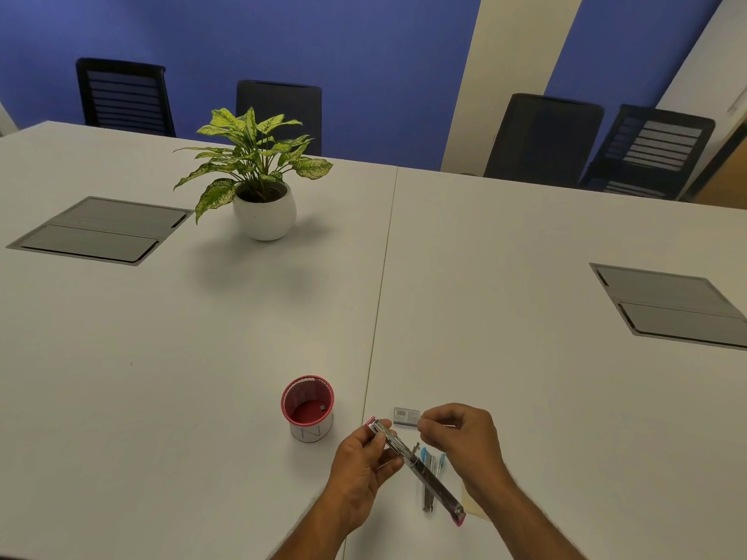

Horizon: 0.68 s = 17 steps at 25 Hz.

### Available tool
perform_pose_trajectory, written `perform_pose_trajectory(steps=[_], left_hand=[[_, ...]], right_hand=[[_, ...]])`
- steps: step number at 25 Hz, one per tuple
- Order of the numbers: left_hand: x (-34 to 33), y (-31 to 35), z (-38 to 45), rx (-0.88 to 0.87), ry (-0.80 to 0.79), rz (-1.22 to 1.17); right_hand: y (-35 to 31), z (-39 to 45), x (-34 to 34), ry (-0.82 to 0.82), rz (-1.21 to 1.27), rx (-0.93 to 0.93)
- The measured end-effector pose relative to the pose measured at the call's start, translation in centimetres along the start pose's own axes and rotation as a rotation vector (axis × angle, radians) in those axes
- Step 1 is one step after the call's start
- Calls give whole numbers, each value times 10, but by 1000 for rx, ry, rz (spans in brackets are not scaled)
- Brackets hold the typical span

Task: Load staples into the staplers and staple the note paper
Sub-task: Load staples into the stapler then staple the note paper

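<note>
My left hand (361, 464) grips the opened pink stapler (416, 466) (near edge); my right hand (461, 438), just right, pinches something too small to tell.

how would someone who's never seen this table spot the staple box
Follow the table's centre seam toward the near edge, past the red mesh cup. Just right of the seam, beside the right hand, lies the staple box: small, flat, grey, barcoded.
</note>
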<state>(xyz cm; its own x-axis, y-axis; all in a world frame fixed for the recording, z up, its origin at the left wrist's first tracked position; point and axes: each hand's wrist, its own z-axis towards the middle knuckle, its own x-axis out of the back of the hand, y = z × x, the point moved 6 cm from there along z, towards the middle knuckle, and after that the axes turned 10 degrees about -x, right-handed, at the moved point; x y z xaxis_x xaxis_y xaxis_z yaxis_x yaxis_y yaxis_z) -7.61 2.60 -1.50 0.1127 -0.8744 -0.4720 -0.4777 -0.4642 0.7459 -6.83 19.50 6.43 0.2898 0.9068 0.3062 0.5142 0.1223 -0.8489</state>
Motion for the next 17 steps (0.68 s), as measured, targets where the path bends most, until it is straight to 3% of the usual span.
perform_pose_trajectory(steps=[17], left_hand=[[-22,3,-5,-34,-81,-143]], right_hand=[[-13,-33,-22,50,-91,211]])
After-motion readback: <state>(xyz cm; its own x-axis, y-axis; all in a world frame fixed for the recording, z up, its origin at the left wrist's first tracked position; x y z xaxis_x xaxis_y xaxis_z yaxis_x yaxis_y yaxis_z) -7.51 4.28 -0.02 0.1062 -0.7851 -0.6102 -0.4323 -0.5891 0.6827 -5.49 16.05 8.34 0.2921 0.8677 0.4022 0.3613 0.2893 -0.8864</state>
